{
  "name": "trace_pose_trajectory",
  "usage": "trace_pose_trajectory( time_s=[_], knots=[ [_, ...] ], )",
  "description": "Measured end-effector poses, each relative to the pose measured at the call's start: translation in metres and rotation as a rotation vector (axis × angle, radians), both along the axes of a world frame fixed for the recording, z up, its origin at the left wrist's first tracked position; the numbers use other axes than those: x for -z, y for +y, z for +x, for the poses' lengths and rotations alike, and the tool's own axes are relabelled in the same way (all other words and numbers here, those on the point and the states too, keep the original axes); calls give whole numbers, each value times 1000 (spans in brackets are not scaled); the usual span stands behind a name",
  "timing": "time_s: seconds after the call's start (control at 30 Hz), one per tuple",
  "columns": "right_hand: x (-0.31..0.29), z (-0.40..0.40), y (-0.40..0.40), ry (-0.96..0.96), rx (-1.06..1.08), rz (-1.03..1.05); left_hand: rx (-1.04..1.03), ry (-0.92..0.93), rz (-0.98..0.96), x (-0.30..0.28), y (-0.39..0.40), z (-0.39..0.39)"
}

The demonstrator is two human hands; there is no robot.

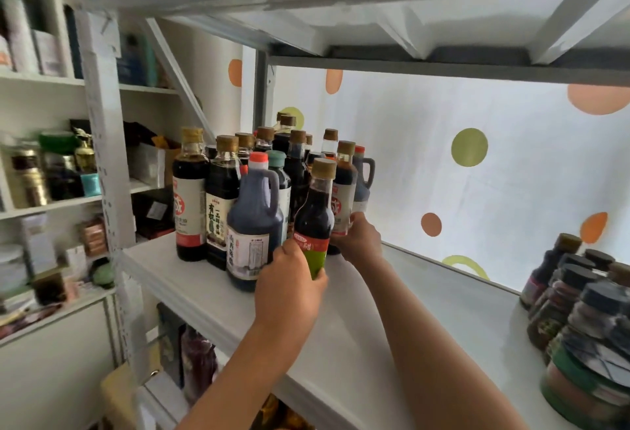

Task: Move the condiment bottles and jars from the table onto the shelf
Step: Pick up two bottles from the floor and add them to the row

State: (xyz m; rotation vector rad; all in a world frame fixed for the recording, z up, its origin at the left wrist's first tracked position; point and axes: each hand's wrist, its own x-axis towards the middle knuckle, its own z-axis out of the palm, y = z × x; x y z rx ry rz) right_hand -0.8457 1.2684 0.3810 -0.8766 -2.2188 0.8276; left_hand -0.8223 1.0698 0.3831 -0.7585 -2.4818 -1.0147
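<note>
Shelf (392, 296), bottle cluster (259, 191) at left. Left hand (289, 290) fingers wrap green-label bottle (315, 215), tilted at cluster's front edge; right hand (358, 237) grips white-label bottle (344, 191) behind it. Risk: tilted bottle knocking packed neighbours over.

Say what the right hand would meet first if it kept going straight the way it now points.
The right hand points toward the back of the shelf, gripping a white-labelled soy sauce bottle. Pushed straight on, that bottle would probably meet the dark handled jug directly behind it; depth between them is unclear.
</note>
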Motion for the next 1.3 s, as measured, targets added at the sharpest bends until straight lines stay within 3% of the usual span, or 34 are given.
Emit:
trace_pose_trajectory(
  time_s=[0.17, 0.33, 0.53, 0.6, 1.1, 1.3],
  knots=[
    [7, -10, -4, 92, 0, 85, -39, 6, -55, -4, 13, -5],
    [11, -12, 2, 75, 12, 43, -66, -29, -105, -12, 29, -18],
    [22, 10, 18, 337, -90, -486, -48, -47, -108, -17, 51, -34],
    [25, 13, 19, 364, -60, -522, -44, -71, -86, -19, 57, -41],
    [28, 13, 14, 242, 8, -296, -42, 8, -62, -2, 82, -59],
    [30, 27, -3, 87, 13, -49, -1, -46, -207, 9, 71, -54]
  ],
)
